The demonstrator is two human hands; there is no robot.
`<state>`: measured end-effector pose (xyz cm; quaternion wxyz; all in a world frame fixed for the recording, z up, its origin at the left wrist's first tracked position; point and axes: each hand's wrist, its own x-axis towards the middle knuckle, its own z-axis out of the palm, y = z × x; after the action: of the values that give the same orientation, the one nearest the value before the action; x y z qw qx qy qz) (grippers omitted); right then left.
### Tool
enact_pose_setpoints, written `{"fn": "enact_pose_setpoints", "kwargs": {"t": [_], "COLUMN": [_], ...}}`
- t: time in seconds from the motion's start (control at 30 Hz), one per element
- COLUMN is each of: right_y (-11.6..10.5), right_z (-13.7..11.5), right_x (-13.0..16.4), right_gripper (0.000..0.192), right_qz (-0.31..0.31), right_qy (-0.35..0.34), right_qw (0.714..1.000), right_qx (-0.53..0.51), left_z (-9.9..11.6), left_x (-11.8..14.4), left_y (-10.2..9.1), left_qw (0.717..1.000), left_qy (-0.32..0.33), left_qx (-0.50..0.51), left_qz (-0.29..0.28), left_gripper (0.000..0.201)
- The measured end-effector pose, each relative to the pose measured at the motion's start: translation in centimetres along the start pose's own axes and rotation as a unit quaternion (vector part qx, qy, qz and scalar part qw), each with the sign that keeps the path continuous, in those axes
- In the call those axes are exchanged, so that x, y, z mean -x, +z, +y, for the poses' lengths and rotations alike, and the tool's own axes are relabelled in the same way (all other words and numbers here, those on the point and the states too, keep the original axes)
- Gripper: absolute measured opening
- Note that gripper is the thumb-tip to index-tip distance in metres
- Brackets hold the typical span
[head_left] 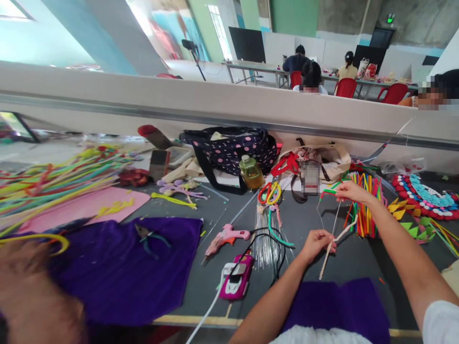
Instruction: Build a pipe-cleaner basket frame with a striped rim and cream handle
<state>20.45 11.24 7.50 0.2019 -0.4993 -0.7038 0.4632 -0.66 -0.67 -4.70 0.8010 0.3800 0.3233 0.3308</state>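
Note:
My left hand point(319, 244) is closed in a pinch on a cream fuzzy pipe cleaner point(325, 263), whose bent length also runs up to the right. Above it, my right hand point(353, 192) is closed, its fingertips at the upper end of a thin pale strand point(337, 217) that slants down to my left hand. Beside the right fingertips is a narrow green and red piece point(328, 192); whether I grip it too is unclear. Behind my right wrist lies a bundle of coloured sticks point(366, 205). A folded purple cloth point(337, 306) lies before me.
Left of my arms lie a pink glue gun point(225, 239), a magenta car-shaped device point(236, 277), wires point(263, 243) and scissors point(269, 192). A bottle point(251, 172) stands by a dotted bag point(233, 148). A co-worker's blurred hand point(28, 286) is near pliers point(150, 239) on purple cloth.

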Motion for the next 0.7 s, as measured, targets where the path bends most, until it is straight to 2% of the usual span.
{"fn": "enact_pose_setpoints", "kwargs": {"t": [0.13, 0.23, 0.33, 0.37, 0.4, 0.43, 0.47, 0.5, 0.57, 0.6, 0.7], "right_y": [0.7, 1.1, 2.2, 3.0, 3.9, 5.0, 6.3, 7.6, 10.1, 11.2, 13.8], "right_z": [0.7, -0.3, -3.9, -5.6, -7.3, -9.1, -10.8, -12.2, -14.5, -15.3, -16.5], "right_x": [-0.4, -0.3, 1.4, 2.4, 3.7, 5.2, 6.9, 8.6, 12.1, 13.6, 16.3], "right_gripper": [0.031, 0.028, 0.028, 0.024, 0.024, 0.028, 0.038, 0.051, 0.060, 0.058, 0.052], "right_qz": [0.059, 0.117, 0.275, 0.312, 0.323, 0.310, 0.285, 0.239, 0.127, 0.077, 0.019], "right_qy": [0.011, -0.017, -0.074, -0.099, -0.136, -0.193, -0.273, -0.351, -0.434, -0.444, -0.343], "right_qw": [0.998, 0.991, 0.954, 0.943, 0.937, 0.929, 0.905, 0.869, 0.821, 0.819, 0.872], "right_qx": [0.022, 0.058, 0.092, 0.065, 0.015, -0.060, -0.157, -0.255, -0.349, -0.357, -0.348], "left_z": [0.0, 0.2, 0.6, 0.7, 0.8, 1.0, 1.1, 1.3, 1.5, 1.6, 1.8], "left_x": [0.0, 0.1, 0.0, 0.0, -0.1, -0.1, -0.2, -0.3, -0.5, -0.6, -0.7], "left_y": [0.0, 0.1, 0.0, -0.1, -0.1, -0.2, -0.2, -0.3, -0.3, -0.3, -0.3], "left_qw": [1.000, 1.000, 0.999, 0.999, 0.998, 0.997, 0.997, 0.996, 0.995, 0.995, 0.994], "left_qy": [-0.002, 0.007, 0.019, 0.022, 0.024, 0.026, 0.028, 0.030, 0.043, 0.043, 0.050], "left_qx": [0.012, 0.020, 0.033, 0.041, 0.048, 0.056, 0.064, 0.071, 0.081, 0.082, 0.089], "left_qz": [-0.002, 0.001, 0.018, 0.025, 0.032, 0.037, 0.044, 0.048, 0.048, 0.041, 0.041], "left_gripper": [0.046, 0.046, 0.047, 0.047, 0.048, 0.048, 0.047, 0.045, 0.039, 0.037, 0.038]}}
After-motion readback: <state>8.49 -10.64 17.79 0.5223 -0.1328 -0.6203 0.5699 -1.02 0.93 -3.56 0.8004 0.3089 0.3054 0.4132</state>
